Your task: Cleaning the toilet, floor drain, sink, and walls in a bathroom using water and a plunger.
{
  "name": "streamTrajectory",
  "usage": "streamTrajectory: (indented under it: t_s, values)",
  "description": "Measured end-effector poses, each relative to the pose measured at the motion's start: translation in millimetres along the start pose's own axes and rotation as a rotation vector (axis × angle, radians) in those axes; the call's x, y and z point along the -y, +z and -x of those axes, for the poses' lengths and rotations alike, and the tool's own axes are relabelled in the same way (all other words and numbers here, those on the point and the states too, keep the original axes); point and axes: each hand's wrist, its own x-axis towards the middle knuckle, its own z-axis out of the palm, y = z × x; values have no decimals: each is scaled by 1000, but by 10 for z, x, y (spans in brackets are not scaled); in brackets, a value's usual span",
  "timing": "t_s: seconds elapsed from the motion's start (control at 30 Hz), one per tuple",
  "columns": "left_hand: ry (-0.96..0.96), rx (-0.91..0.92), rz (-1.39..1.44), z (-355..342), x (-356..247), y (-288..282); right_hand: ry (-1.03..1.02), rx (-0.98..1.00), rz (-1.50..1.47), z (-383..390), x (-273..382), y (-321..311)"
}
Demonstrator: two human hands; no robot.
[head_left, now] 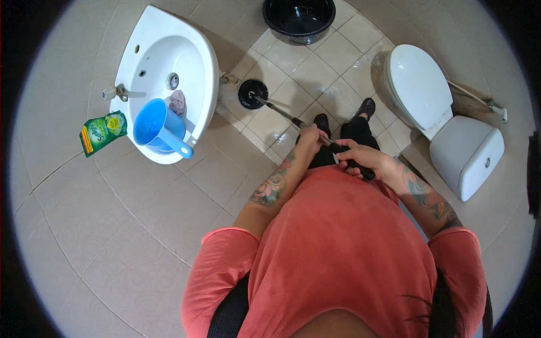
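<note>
My left hand [311,137] is closed around the middle of a metal pole [275,109], which slants from a round black head [252,93] on the tiled floor up toward my body. My right hand [359,158] is wrapped around the pole's black handle near my waist, below and to the right of my left hand. My two shoes show on the tiles beside the pole. Whether the black head is touching the floor fully flat I cannot tell.
A white washbasin [203,73] on the left holds a blue dipper [153,127] and a crumpled cloth [176,101], with a green pouch [103,133] beside it. A black tub [298,14] stands at the back; a white toilet [420,84] is on the right.
</note>
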Motion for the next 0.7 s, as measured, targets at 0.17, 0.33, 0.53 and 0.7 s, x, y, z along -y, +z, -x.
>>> streamTrajectory:
  t_s: [0.17,0.33,0.53,0.7]
  values:
    - [709,87,-691,-921,-76,-1417,4,116,-30,-481,280,514]
    - [-332,-415,24,-1451,-823,-1015,99,375,-287,-1209,455,545]
    - [-169,-219,-336,-1338,-1040,-631,-34,185,-265,-895,564,333]
    - [715,113,-1873,-1632,-724,-240,-147,34,-280,-386,490,-14]
